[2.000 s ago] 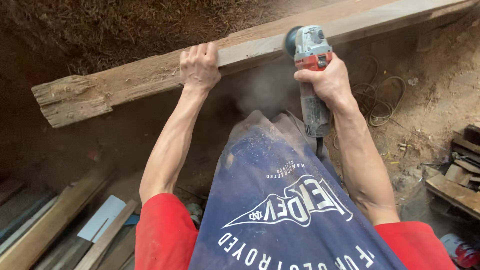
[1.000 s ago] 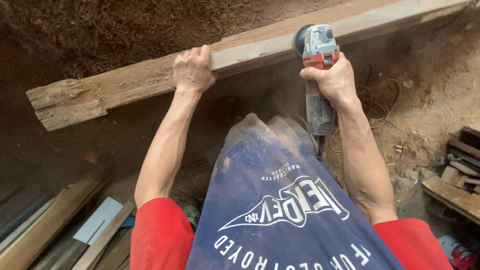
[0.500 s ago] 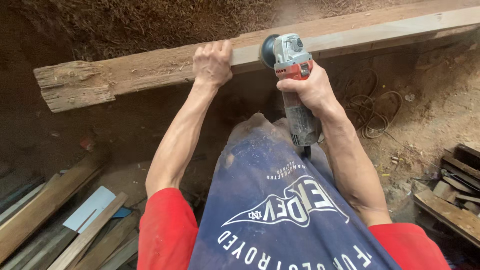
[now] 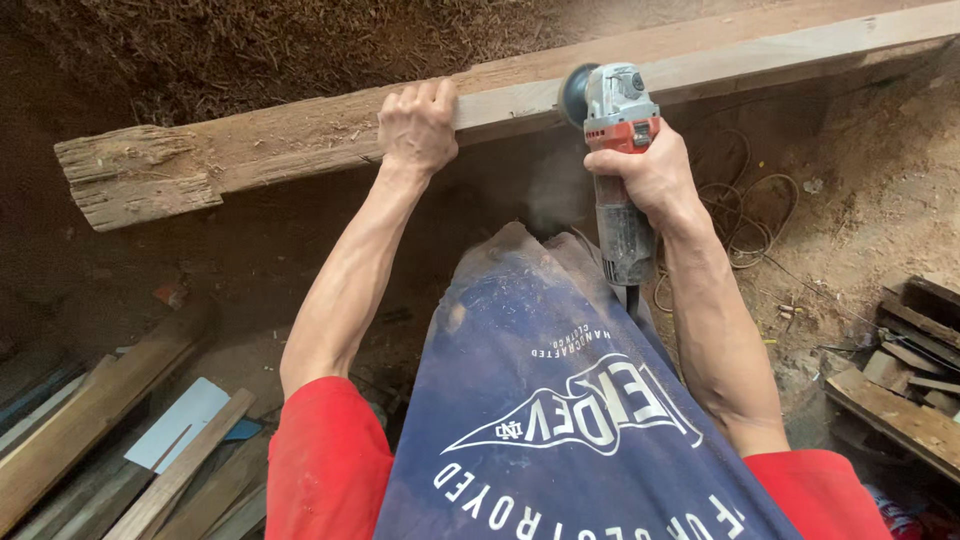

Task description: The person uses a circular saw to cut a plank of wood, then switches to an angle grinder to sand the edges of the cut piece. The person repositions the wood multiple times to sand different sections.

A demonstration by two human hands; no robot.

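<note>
A long weathered wooden beam (image 4: 280, 150) runs across the top of the head view, its rough broken end at the left. My left hand (image 4: 418, 125) grips the beam's near edge from above. My right hand (image 4: 645, 175) is closed around the body of a grey and red angle grinder (image 4: 618, 150). The grinder's disc (image 4: 575, 95) meets the beam's near face just right of my left hand, and fine dust drifts below it. A dusty blue apron (image 4: 560, 400) with white lettering hangs in front of me over red sleeves.
Loose planks and a pale flat offcut (image 4: 185, 425) lie on the ground at lower left. Stacked wood scraps (image 4: 905, 380) sit at lower right. A coiled cable (image 4: 745, 225) lies on the sawdust-covered ground under the beam's right part.
The grinder has travelled leftward along the beam, closing the gap to my left hand. My left hand keeps its hold on the beam's edge, and the view has shifted a little.
</note>
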